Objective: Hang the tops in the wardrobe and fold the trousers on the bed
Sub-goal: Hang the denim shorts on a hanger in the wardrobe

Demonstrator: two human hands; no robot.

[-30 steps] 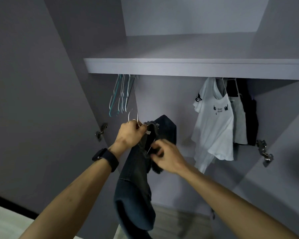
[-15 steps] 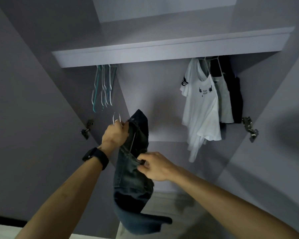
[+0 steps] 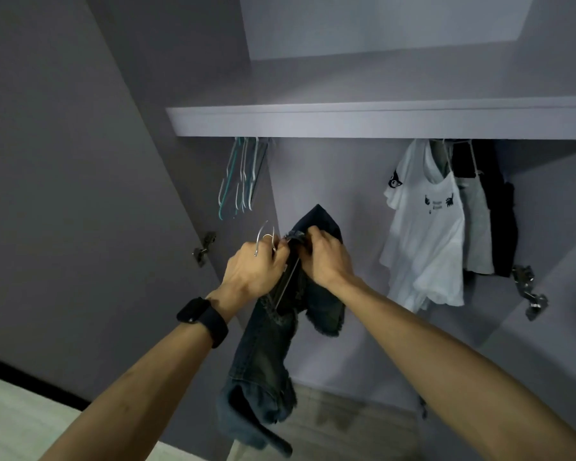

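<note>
A dark denim top [image 3: 266, 354] hangs in front of the open wardrobe, draped over a metal hanger [image 3: 265, 239] whose hook sticks up above my left hand [image 3: 256, 271]. That hand grips the hanger's neck together with the cloth. My right hand [image 3: 326, 257] pinches the garment's upper edge right beside it, just under a raised denim corner. The hanger's lower bar is mostly hidden by fabric.
Several empty hangers [image 3: 243, 174] hang on the rail at the left under the shelf [image 3: 379, 123]. A white printed T-shirt [image 3: 426, 234], a grey top [image 3: 476, 224] and a dark garment [image 3: 502, 221] hang at the right. Door hinges [image 3: 205, 247] flank the opening.
My right hand has risen from the garment's middle to its top edge beside my left hand. The view has tilted, so the wardrobe shelf sits lower in the frame.
</note>
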